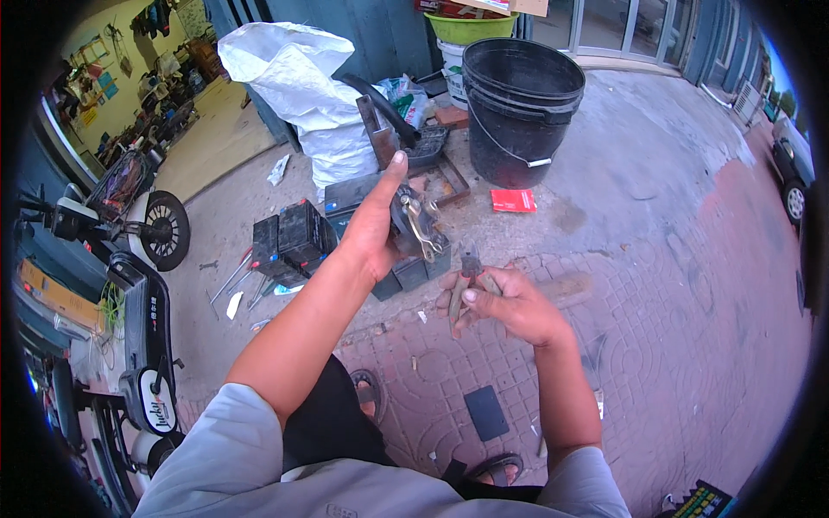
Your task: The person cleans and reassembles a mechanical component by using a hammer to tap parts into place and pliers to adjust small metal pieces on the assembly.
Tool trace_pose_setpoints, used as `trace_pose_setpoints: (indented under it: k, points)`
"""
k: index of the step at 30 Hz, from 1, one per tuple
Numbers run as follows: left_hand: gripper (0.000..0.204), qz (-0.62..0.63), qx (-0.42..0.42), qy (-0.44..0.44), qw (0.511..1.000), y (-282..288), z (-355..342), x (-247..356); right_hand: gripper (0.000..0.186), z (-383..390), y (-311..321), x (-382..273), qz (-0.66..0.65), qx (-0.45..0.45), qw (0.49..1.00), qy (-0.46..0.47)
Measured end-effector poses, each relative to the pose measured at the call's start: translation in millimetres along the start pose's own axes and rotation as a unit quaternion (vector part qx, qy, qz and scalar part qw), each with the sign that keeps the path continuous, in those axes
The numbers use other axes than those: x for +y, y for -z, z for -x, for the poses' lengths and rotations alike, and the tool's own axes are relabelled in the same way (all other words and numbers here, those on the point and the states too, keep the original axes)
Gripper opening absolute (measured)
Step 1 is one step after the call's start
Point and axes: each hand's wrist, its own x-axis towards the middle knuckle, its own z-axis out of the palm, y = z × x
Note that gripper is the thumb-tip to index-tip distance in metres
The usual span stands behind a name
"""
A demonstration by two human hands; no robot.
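My left hand, thumb pointing up, grips a dark, rounded metal part with a brass-coloured lever on its near side. The palm hides much of that part. Lower and to the right, my right hand has its fingers wrapped round the handles of a pair of pliers. The plier jaws point up and away from me, apart from the metal part. Beneath the left hand, dark battery blocks stand on the ground.
Further dark batteries stand to the left, with tools beside them. Behind are a white sack and a black bucket, with a red packet before it. A dark flat panel lies between my feet. Scooters line the left.
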Motion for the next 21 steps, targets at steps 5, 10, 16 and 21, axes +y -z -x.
trace_pose_setpoints:
  k: [5, 10, 16, 21]
  points:
    - [0.067, -0.006, 0.013, -0.018, 1.0, -1, -2, -1, 0.031, 0, -1, 9, 0.02, -0.041, 0.999, -0.028]
    - [0.064, -0.017, 0.025, -0.026, 0.999, 6, -8, -3, 0.031, -6, -6, 19, 0.017, -0.067, 0.996, -0.048]
    - [0.045, 0.023, 0.011, -0.009, 1.0, 3, -9, -5, 0.03, -7, 14, 32, 0.147, -0.08, 0.981, -0.093]
    - [0.028, 0.083, -0.106, -0.034, 0.99, 3, -20, -31, 0.041, -3, 60, 129, 0.242, 0.009, 0.948, -0.206]
